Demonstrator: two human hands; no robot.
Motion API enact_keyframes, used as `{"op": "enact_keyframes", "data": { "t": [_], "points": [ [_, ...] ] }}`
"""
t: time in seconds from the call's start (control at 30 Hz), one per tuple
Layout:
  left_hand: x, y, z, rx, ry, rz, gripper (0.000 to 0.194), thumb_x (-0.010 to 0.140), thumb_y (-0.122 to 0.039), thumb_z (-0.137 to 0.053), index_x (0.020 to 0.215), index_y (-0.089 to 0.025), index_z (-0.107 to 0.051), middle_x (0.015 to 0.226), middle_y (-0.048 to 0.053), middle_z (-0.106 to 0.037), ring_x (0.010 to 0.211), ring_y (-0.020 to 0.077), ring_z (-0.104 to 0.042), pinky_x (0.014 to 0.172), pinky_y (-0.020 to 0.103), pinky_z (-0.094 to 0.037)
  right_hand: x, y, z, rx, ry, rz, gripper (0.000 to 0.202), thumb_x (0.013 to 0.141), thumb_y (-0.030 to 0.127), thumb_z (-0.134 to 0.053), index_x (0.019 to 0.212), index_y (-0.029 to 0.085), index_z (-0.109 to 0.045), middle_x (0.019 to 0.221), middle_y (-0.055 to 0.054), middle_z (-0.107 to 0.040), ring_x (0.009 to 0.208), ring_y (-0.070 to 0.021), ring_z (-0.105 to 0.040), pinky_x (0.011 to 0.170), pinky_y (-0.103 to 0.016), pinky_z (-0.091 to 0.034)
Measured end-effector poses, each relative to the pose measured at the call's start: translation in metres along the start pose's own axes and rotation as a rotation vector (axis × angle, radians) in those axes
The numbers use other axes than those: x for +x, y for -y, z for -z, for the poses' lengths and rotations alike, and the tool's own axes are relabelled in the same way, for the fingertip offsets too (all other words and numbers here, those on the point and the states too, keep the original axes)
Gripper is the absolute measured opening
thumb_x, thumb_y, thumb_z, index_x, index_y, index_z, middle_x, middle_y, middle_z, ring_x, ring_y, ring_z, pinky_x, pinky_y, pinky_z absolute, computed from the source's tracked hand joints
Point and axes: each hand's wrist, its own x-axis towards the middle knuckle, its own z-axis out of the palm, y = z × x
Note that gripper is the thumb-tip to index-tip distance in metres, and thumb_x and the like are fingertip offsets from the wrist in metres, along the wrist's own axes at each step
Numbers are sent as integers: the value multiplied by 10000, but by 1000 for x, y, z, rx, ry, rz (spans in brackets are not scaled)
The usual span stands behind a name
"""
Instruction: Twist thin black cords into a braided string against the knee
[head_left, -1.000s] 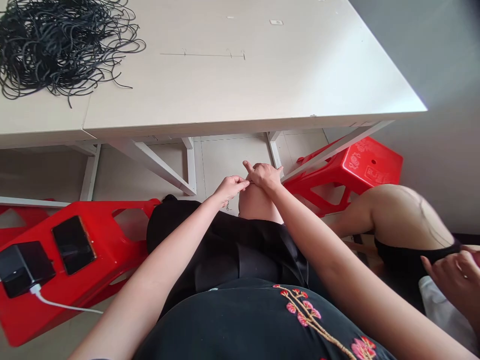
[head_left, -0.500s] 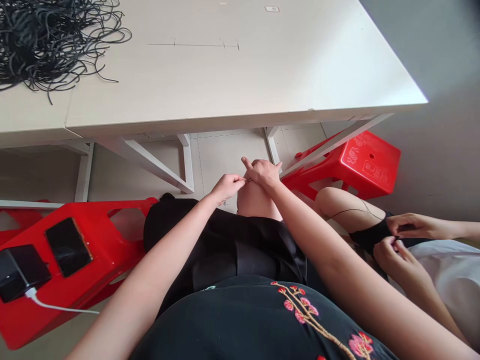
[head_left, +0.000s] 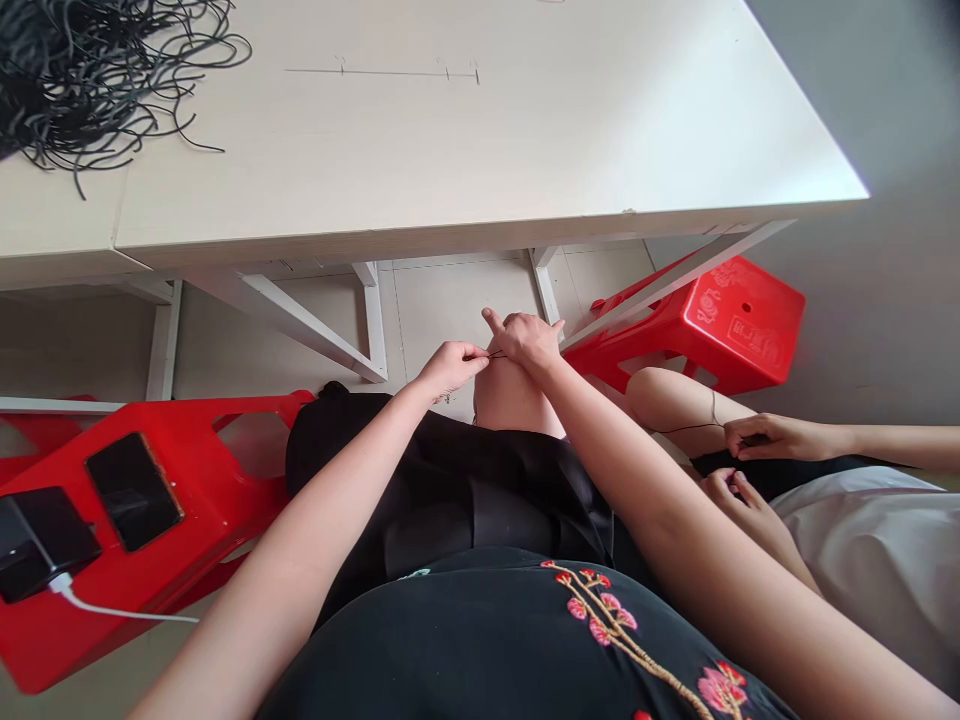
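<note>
A thin black cord runs between my two hands, over the bare knee. My left hand pinches its end between thumb and fingertips, just left of the knee. Spread over the knee, my right hand lies palm down with its thumb stretched out to the left. The cord passes out of sight under that palm. A bundle of black cords is heaped on the white table at the upper left.
On a red stool to the left lie a phone and a black device with a white cable. Another red stool stands under the table's right end. A co-worker's hands hover over their lap at the right. Pencil marks line the tabletop.
My hands keep almost the same pose on the knee and cord. The co-worker's hands have shifted left and moved apart. The view has tilted slightly down.
</note>
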Motion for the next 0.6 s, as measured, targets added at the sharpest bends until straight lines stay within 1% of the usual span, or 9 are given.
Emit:
{"op": "enact_keyframes", "data": {
  "t": [0.13, 0.23, 0.37, 0.47, 0.6],
  "points": [
    [3, 3, 3, 39, 22, -33, 189, 656, -245, -679, 835, -193, -709, 768, 31, -687, 667, 148, -583, 565, 224, -404, 2, 1, 0, -7, 9, -4, 793, 809, 724, -102, 812, 155, -654, 887, -141, -663, 944, -318, -591, 965, -704, -98],
    [5, 6, 4, 79, 45, -69, 230, 680, -260, -660, 895, -193, -711, 860, 43, -701, 745, 165, -597, 617, 235, -424, 4, 1, 0, -9, 12, 3, 786, 818, 713, -97, 806, 156, -651, 887, -148, -662, 942, -323, -591, 966, -700, -105],
    [7, 7, 4, 102, 48, -90, 245, 698, -266, -644, 922, -194, -712, 947, 48, -702, 833, 184, -604, 675, 248, -443, 4, 1, 1, -1, 7, -2, 790, 814, 718, -94, 823, 151, -645, 883, -144, -663, 931, -324, -596, 968, -694, -113],
    [7, 8, 3, 105, 55, -90, 248, 705, -281, -637, 928, -201, -710, 980, 40, -700, 856, 179, -608, 708, 251, -452, 5, 1, 1, 5, 7, -4, 798, 809, 725, -90, 813, 150, -645, 893, -145, -663, 937, -327, -595, 973, -687, -108],
    [8, 9, 3, 87, 35, -92, 255, 707, -294, -637, 930, -195, -710, 981, 48, -704, 907, 188, -610, 781, 273, -451, 5, 0, 0, 13, -5, 1, 795, 809, 724, -93, 816, 153, -646, 907, -144, -659, 953, -329, -591, 969, -693, -94]
  ]
}}
